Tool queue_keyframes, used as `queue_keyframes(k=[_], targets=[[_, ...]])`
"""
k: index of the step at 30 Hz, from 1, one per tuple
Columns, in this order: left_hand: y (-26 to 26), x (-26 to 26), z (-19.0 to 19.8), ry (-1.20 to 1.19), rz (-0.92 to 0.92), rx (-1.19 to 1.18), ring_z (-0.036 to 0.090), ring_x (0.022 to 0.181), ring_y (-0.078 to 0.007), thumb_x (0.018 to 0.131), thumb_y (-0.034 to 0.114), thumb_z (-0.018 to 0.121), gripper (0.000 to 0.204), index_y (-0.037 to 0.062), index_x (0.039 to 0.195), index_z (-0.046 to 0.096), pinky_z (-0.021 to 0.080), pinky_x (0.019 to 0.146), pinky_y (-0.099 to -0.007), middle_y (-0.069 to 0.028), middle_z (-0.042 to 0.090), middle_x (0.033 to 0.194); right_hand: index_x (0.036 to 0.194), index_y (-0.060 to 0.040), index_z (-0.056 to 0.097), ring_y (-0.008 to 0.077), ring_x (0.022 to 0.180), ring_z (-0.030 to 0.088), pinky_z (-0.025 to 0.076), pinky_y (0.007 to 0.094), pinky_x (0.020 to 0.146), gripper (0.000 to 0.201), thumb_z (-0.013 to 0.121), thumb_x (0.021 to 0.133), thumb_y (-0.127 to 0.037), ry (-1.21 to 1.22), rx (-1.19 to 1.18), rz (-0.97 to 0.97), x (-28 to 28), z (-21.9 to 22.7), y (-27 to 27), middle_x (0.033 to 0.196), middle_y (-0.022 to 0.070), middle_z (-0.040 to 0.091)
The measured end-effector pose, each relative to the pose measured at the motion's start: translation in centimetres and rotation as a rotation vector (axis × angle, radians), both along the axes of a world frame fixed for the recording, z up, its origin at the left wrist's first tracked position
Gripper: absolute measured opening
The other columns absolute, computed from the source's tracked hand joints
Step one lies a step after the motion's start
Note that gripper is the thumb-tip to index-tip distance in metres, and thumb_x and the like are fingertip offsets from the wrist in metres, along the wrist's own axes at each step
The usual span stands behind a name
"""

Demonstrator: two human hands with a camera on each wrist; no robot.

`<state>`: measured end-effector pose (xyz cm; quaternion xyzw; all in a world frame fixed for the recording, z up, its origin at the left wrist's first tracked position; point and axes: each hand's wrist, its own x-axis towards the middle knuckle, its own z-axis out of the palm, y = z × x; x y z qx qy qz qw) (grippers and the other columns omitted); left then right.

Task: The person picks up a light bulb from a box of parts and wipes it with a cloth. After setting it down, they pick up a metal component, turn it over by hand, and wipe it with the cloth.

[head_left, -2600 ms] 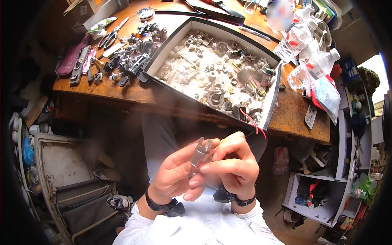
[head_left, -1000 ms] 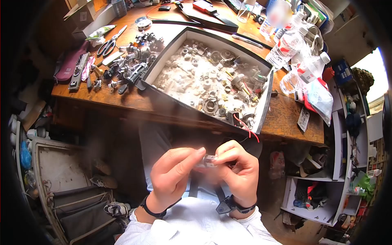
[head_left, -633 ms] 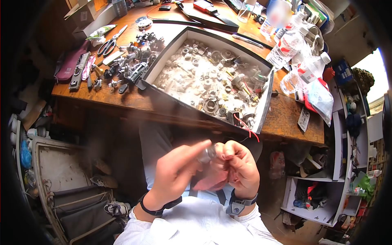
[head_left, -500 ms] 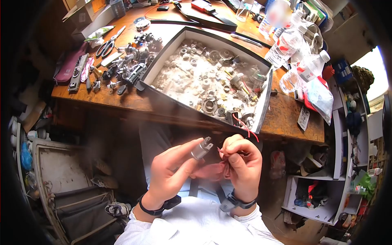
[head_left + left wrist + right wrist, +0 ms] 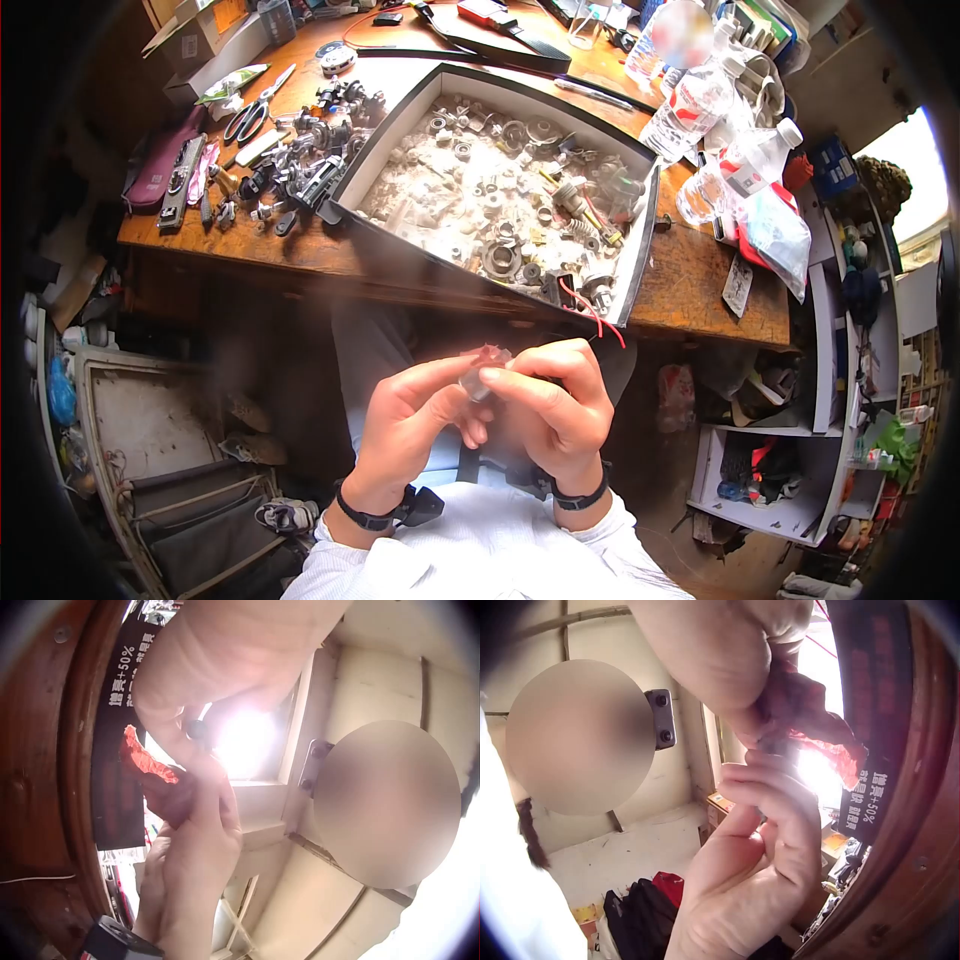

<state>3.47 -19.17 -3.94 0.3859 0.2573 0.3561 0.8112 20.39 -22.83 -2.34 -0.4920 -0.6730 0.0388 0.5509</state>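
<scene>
My left hand (image 5: 402, 415) grips a small silver metal cylinder (image 5: 475, 386) between thumb and fingers, in front of the white shirt and below the table edge. Against the cylinder's upper end, my right hand (image 5: 562, 410) presses a thin, crumpled red cloth (image 5: 490, 355), thumb and index finger pinching it. The two hands meet around the part, and most of the cylinder is covered by fingers and cloth. In the right wrist view, the cloth (image 5: 817, 720) hangs from the right hand, close over the left fingers (image 5: 780, 795). The left wrist view shows a bright red fold of cloth (image 5: 146, 759).
A shallow black-edged box (image 5: 395, 135) full of small metal parts stands on the wooden table (image 5: 700, 265), red wires hanging over its front corner. Loose fittings (image 5: 310, 150) and scissors (image 5: 258, 108) lie at left. Plastic bottles (image 5: 690, 105) stand at right; shelves (image 5: 770, 510) are below.
Half a second ago the hands were apart, with the cylinder's two prongs bare in the left and cloth in the right. The right hand has moved left, bringing the cloth onto the cylinder.
</scene>
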Motion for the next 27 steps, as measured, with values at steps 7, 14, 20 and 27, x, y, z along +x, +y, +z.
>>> queue_keyframes(k=[7,14,20,27], targets=[[0.3,-0.6,0.3,-0.112,0.206,-0.016,0.064,0.064,-0.0157,0.092,0.029,0.065,0.050,-0.0073,0.125,0.054,0.052,0.055,-0.0243,-0.0156,0.065,0.084,0.098,-0.0052,0.073,0.0196,0.074,0.058,0.047,0.0293,0.062,0.035,0.075,0.066,0.007,0.046,-0.124,-0.012,0.2,-0.9,-0.5,0.087,0.0051,0.062],[0.3,0.4,0.8,0.079,0.206,0.241,0.064,0.075,-0.0150,0.085,0.015,0.074,0.046,-0.0077,0.122,0.059,0.054,0.065,-0.0245,-0.0079,0.061,0.090,0.099,-0.0018,0.072,0.0162,0.072,0.057,0.046,0.0246,0.058,0.026,0.074,0.075,0.008,0.336,-0.040,-0.020,-0.3,0.1,-1.3,0.088,0.0097,0.062],[0.0,0.2,0.9,0.379,0.270,0.563,0.058,0.075,-0.0117,0.079,0.003,0.074,0.040,-0.0036,0.117,0.064,0.049,0.065,-0.0231,-0.0044,0.055,0.088,0.102,-0.0033,0.073,0.0184,0.074,0.055,0.045,0.0280,0.062,0.035,0.076,0.068,0.006,0.134,0.020,-0.059,-1.2,0.8,-1.1,0.088,0.0062,0.063],[-0.2,0.1,0.9,0.480,0.328,0.568,0.056,0.068,-0.0134,0.075,0.006,0.076,0.038,0.0026,0.112,0.069,0.045,0.061,-0.0253,-0.0038,0.057,0.078,0.104,-0.0057,0.074,0.0190,0.078,0.054,0.045,0.0289,0.063,0.041,0.075,0.064,0.004,-0.114,0.038,-0.159,-1.2,-0.2,-0.1,0.086,0.0035,0.060]])
